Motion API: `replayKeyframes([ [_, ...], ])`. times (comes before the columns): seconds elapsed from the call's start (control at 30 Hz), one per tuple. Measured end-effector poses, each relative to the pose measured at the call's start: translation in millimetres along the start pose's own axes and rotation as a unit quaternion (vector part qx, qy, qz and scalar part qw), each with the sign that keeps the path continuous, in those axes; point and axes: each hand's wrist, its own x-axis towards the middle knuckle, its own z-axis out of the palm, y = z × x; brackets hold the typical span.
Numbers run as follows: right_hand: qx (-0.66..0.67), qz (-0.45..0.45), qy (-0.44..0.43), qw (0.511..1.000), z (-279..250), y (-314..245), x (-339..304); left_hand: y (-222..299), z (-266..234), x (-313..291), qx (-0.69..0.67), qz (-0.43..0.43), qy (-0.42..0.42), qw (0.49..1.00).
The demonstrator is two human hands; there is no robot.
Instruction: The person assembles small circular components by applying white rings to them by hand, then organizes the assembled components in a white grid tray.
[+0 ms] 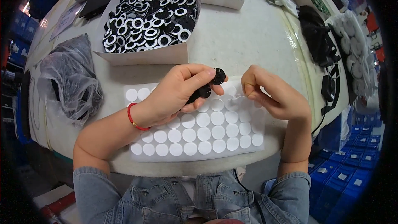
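While left hand grips black discs, right hand pinches at far-right corner of sheet, contents unclear; near-edge stickers remain.

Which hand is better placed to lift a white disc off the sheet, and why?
The right hand, probably: it is over the sheet's far right part, close to white discs, while the left hand is holding black pieces.
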Motion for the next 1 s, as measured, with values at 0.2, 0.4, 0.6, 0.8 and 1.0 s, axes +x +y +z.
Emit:
replayKeyframes([
  [0.2,0.016,-0.011,0.027,0.999,11.8,3.9,5.9,-0.3,-0.6,0.0,0.004,0.002,-0.009,1.000],
  [0.4,0.038,0.000,0.035,0.999,4.2,1.6,0.4,-1.6,-0.4,0.5,0.014,0.006,-0.011,1.000],
  [0.6,0.216,0.033,0.170,0.961,-6.7,-9.0,-10.4,-0.5,4.9,2.0,0.026,-0.001,-0.011,1.000],
  [0.8,0.260,0.070,0.237,0.933,33.9,-8.0,17.9,-1.7,0.0,0.7,0.044,-0.003,-0.036,0.998],
  [1.0,0.213,0.072,0.288,0.931,44.9,-7.7,16.9,-3.6,1.3,2.1,0.063,-0.015,-0.055,0.996],
])
